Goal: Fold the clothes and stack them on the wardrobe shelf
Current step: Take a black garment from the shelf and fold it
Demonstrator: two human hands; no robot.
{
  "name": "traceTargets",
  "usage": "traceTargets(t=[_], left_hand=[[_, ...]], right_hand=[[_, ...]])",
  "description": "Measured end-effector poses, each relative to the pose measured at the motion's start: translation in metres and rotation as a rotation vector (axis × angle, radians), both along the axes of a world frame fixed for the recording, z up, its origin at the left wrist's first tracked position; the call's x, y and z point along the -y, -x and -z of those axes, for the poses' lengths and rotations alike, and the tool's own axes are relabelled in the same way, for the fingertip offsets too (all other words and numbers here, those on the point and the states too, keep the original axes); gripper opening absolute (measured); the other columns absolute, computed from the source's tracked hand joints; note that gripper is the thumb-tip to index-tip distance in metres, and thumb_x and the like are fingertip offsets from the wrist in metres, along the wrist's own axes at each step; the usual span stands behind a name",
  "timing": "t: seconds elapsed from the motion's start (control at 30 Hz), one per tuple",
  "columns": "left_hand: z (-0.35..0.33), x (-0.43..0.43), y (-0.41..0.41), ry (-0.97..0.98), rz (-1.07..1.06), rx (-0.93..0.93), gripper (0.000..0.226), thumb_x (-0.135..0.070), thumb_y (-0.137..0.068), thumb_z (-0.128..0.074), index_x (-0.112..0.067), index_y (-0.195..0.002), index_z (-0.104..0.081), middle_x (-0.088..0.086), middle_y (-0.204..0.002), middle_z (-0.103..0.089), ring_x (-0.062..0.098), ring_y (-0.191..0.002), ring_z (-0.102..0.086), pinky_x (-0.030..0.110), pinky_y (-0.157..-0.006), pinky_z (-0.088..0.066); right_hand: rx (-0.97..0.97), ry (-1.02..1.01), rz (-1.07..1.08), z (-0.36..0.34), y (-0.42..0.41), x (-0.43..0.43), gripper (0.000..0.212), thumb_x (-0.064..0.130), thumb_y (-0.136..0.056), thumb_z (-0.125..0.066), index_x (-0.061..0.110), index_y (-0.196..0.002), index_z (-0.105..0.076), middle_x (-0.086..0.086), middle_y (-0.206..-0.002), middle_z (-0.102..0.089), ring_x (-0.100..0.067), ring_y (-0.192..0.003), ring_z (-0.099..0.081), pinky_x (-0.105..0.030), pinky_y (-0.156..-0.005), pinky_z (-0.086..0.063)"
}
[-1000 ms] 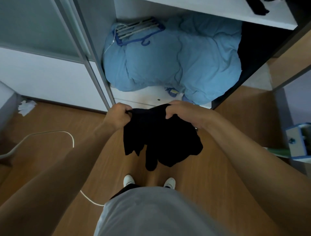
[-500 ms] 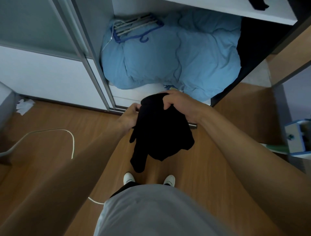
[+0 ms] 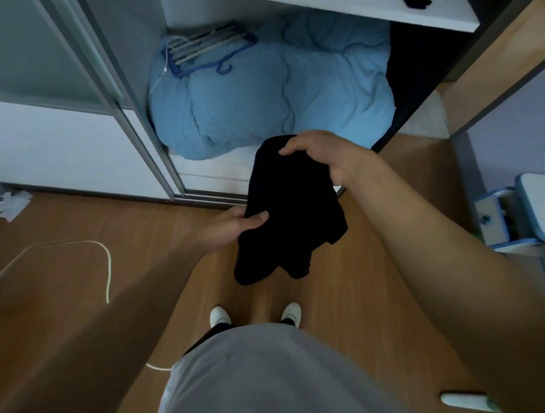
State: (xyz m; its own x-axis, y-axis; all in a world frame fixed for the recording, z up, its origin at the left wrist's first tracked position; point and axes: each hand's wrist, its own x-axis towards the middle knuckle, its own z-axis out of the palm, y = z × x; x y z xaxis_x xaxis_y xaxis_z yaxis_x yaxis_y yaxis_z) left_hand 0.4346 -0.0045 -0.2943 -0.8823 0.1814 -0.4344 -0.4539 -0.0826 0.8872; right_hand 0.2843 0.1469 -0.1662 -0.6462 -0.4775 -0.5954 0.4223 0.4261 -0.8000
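Garment [image 3: 290, 212]: black cloth, bunched and held in the air at the centre of view, above the floor and in front of the open wardrobe; its loose end droops toward 6 o'clock.
Right hand [image 3: 321, 156]: clamped on the top of the cloth at its 12 o'clock end, fingers curled over the edge.
Left hand [image 3: 233, 227]: grips the cloth's side at 9 o'clock, thumb pressed on the front (the other fingers are hidden behind the fabric).
Hands: apart, the right one farther from the body, the left one nearer.
Shelf [image 3: 383, 10]: white wardrobe board at 1 o'clock, along the top edge of view; a dark item [image 3: 415, 3] lies on it, mostly cut off.
Duvet [image 3: 280, 97]: light blue, stuffed into the wardrobe bottom at 12 o'clock.
Hangers [image 3: 206, 47]: a blue-and-grey bundle lying on the duvet at 11 o'clock.
Floor [image 3: 132, 230]: wood, with a white cord [image 3: 103, 256] looping at 9 o'clock.
Shoes [image 3: 219, 315]: white, at 6 o'clock.
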Motion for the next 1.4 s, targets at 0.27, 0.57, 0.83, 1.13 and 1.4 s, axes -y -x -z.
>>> traceTargets(t=[0.27,0.57,0.83,1.13,1.4], left_hand=[[-0.031,-0.028,0.033,-0.109,-0.424,0.003,0.035,-0.04,-0.099,-0.058,-0.011,-0.116,-0.07,0.008,-0.112,-0.076,0.022,-0.106,-0.072,0.027,-0.088,-0.056],[-0.048,-0.026,0.046,0.081,-0.537,-0.044,0.035,-0.048,-0.095,-0.062,-0.017,-0.107,-0.073,0.001,-0.098,-0.079,0.016,-0.093,-0.075,0.029,-0.083,-0.057],[-0.054,0.003,0.042,0.142,-0.518,-0.009,0.037,-0.048,-0.096,-0.06,-0.017,-0.111,-0.072,0.002,-0.103,-0.078,0.017,-0.097,-0.074,0.03,-0.089,-0.056],[-0.077,0.004,0.05,-0.139,-0.42,0.049,0.034,-0.046,-0.095,-0.062,-0.018,-0.102,-0.08,0.005,-0.115,-0.075,0.019,-0.107,-0.071,0.028,-0.081,-0.059],[-0.095,0.0,0.062,-0.139,-0.38,0.298,0.037,-0.043,-0.097,-0.06,-0.008,-0.105,-0.071,0.01,-0.095,-0.078,0.022,-0.082,-0.076,0.031,-0.063,-0.061]], right_hand=[[0.147,0.181,0.308,0.036,-0.007,-0.043,0.056,0.06,-0.095,-0.047,0.016,-0.126,-0.064,-0.006,-0.112,-0.072,-0.017,-0.1,-0.067,-0.034,-0.092,-0.05],[-0.145,-0.07,0.056,0.075,-0.053,-0.047,0.058,0.064,-0.08,-0.07,0.014,-0.11,-0.069,-0.002,-0.108,-0.074,-0.014,-0.096,-0.071,-0.03,-0.087,-0.056],[-0.399,-0.109,0.063,0.054,-0.04,-0.063,0.029,0.023,-0.101,-0.058,-0.001,-0.085,-0.065,-0.015,-0.083,-0.068,-0.027,-0.075,-0.064,-0.03,-0.069,-0.044],[0.094,0.478,0.341,0.045,-0.016,-0.073,0.044,0.047,-0.095,-0.058,0.014,-0.122,-0.066,-0.006,-0.123,-0.072,-0.02,-0.116,-0.067,-0.034,-0.103,-0.052],[-0.149,0.259,0.058,0.081,-0.051,-0.055,0.035,0.012,-0.091,-0.072,0.014,-0.125,-0.065,-0.001,-0.113,-0.074,-0.017,-0.108,-0.069,-0.031,-0.095,-0.054]])
